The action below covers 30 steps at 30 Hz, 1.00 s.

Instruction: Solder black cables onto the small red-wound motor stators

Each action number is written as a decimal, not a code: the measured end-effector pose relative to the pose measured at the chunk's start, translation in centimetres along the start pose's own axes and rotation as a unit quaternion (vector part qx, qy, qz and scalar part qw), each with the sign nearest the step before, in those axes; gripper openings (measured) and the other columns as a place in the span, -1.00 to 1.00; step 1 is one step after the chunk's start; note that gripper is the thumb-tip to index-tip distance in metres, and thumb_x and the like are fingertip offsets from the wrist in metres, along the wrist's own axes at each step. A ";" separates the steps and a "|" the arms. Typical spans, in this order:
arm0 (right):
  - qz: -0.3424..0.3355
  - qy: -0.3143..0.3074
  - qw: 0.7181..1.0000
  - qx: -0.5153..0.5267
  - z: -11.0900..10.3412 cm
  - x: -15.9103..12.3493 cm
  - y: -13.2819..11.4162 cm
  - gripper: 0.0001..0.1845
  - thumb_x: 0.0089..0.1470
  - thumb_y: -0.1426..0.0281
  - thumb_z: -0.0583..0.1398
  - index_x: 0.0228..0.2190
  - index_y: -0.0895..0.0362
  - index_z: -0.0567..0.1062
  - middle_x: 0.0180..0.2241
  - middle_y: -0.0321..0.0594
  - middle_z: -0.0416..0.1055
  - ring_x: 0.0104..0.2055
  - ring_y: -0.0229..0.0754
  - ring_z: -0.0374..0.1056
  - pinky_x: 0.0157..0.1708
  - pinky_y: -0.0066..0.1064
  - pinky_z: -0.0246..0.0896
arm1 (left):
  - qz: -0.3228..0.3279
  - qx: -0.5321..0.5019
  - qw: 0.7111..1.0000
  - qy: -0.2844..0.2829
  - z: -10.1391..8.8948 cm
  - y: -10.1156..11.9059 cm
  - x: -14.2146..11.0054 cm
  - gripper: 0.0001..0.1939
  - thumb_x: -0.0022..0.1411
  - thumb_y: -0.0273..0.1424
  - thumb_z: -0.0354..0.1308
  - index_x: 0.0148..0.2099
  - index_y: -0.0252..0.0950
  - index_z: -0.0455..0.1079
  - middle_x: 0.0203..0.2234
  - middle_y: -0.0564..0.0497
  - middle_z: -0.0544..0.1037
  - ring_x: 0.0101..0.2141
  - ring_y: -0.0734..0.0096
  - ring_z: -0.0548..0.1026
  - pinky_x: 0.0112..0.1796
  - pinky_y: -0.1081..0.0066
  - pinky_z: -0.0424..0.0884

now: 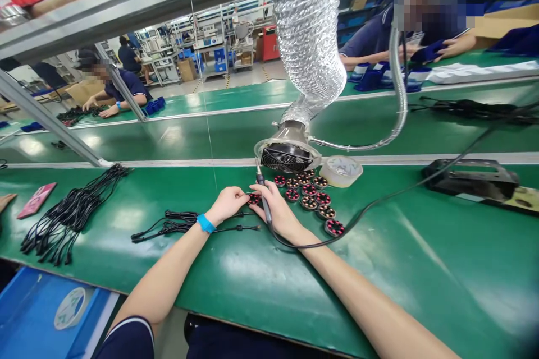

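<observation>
My left hand (229, 203), with a blue band at its wrist, pinches a small round red-and-black part (253, 199) that looks like a motor stator. My right hand (280, 210) is closed around a soldering iron (265, 202), its tip pointing up and away from me. Its fingertips are close to the same part; whether they touch it is hard to tell. Just right of my hands lie several similar round parts (309, 202), some red, some copper-coloured. A few black cables (168, 224) with connectors lie beside and beneath my left wrist.
Above the parts hangs a fume extractor fan (286, 157) on a silver duct (309, 28). A tape roll (341, 171) stands beside it. The iron's cord (357, 219) crosses rightward. A cable bundle (76, 213) lies left; a black device (471, 176) sits right. Other people work across the bench.
</observation>
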State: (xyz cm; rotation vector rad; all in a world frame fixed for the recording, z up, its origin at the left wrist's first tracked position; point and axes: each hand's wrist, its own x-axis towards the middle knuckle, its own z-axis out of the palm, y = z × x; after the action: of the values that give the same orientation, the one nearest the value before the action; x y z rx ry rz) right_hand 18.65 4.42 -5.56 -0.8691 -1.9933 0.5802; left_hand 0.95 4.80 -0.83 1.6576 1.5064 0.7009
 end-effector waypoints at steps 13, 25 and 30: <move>-0.001 -0.004 1.000 -0.001 0.1 0.0 0.1 -0.51 0.17 0.44 0.18 0.12 -0.02 0.25 0.07 -0.06 0.12 -0.03 -0.07 0.42 0.04 -0.09 0.37 | 0.034 0.038 0.996 0.068 -0.6 -0.3 -0.5 -0.69 0.13 -0.18 0.19 -0.48 -0.33 0.36 -0.60 0.11 0.37 -0.53 0.52 0.25 -0.47 0.47 0.12; -0.009 -0.003 1.000 -0.001 -0.1 0.1 0.1 -0.51 0.16 0.44 0.18 0.11 -0.01 0.26 0.03 -0.09 0.15 -0.06 -0.09 0.42 0.01 -0.10 0.39 | 0.040 -0.039 0.993 0.100 0.6 -0.2 -0.4 -0.66 0.25 -0.20 0.07 -0.46 -0.33 0.32 -0.61 0.12 0.30 -0.54 0.53 0.21 -0.46 0.47 0.13; -0.013 0.006 1.000 0.005 -0.3 0.2 -0.1 -0.54 0.18 0.42 0.18 0.10 0.01 0.26 0.04 -0.08 0.15 -0.05 -0.10 0.41 0.02 -0.10 0.38 | 0.169 0.151 0.974 0.018 -0.6 0.1 -1.8 -0.85 0.18 -0.39 0.16 -0.23 -0.30 0.52 -0.55 0.09 0.37 -0.49 0.46 0.30 -0.42 0.46 0.20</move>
State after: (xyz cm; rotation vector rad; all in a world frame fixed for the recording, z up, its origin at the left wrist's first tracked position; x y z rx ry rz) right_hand 18.77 4.47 -5.24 -0.8377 -1.9876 0.5683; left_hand 0.27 3.15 -0.20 2.1760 1.4230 0.7072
